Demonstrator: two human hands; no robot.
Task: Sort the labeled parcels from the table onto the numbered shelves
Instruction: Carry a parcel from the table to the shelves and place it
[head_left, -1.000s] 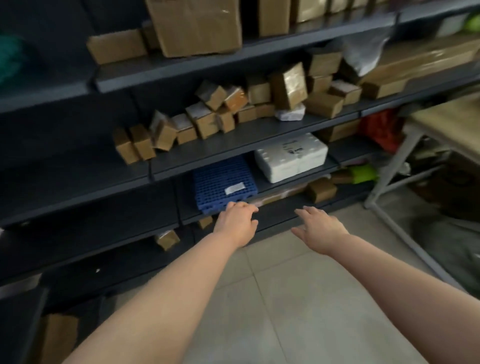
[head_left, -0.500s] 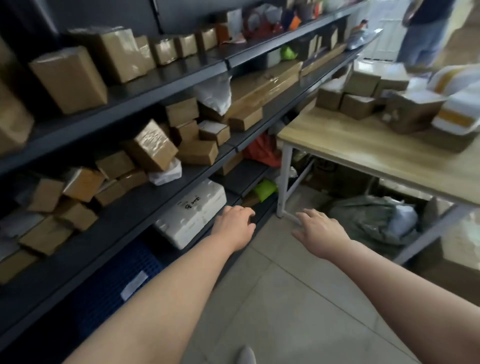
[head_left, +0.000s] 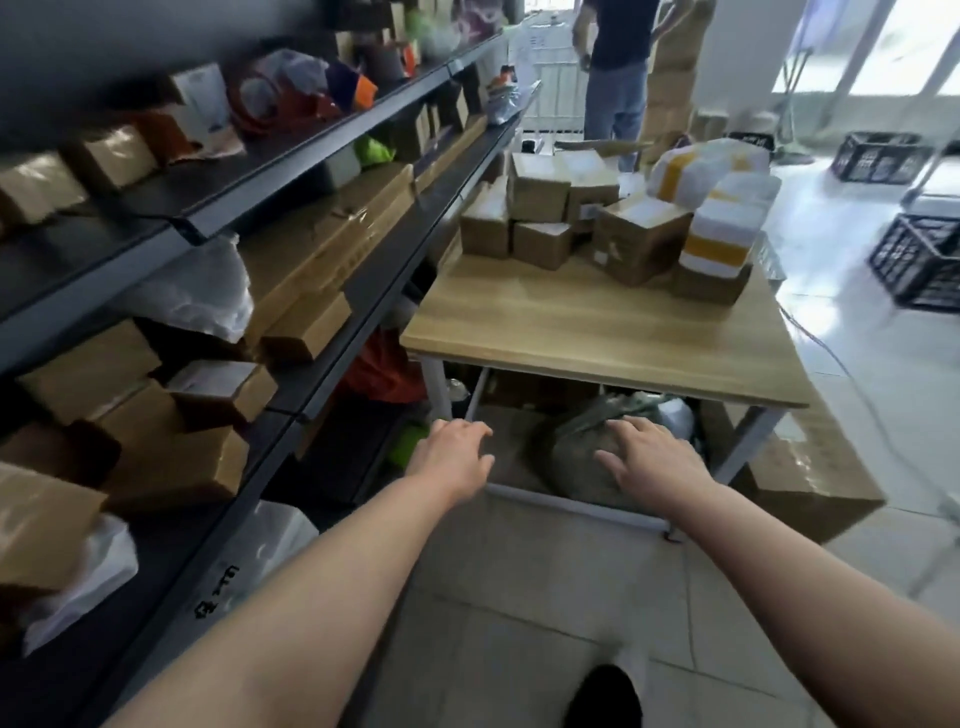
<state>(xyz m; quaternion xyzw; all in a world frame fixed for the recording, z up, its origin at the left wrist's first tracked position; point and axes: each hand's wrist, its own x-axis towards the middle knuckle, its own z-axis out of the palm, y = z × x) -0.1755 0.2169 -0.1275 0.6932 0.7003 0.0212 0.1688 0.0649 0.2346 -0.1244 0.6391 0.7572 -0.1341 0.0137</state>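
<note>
At the left of the frame the shelves (head_left: 395, 270) run away toward the upper centre, already carrying plenty of brown boxes and white bags. 1 second ago my view was square on their lower levels, with a blue crate and a white foam block ahead; since then it has swung right, and the counter (head_left: 597, 332) now fills the middle of the frame. The left hand (head_left: 457, 457) sits low at centre, fingers loosely spread and holding nothing, just as it was in the 2 earlier views. To its right the right hand (head_left: 649, 462) is the same: fingers apart, empty, stretched forward below the counter's near edge and over a greenish sack (head_left: 571, 462) lying on the floor underneath. The parcels still to be sorted are at the far end of the counter, upper centre-right: a cluster of brown boxes (head_left: 540, 208) and, to their right, white bags with yellow bands (head_left: 722, 218) stacked on more boxes. I read this as the turn back from the shelves for the next pickup, with both hands free and well short of the pile. I cannot read any label from here. Further right, black crates (head_left: 919, 260) stand on the floor, and another person (head_left: 615, 67) stands beyond the counter.
</note>
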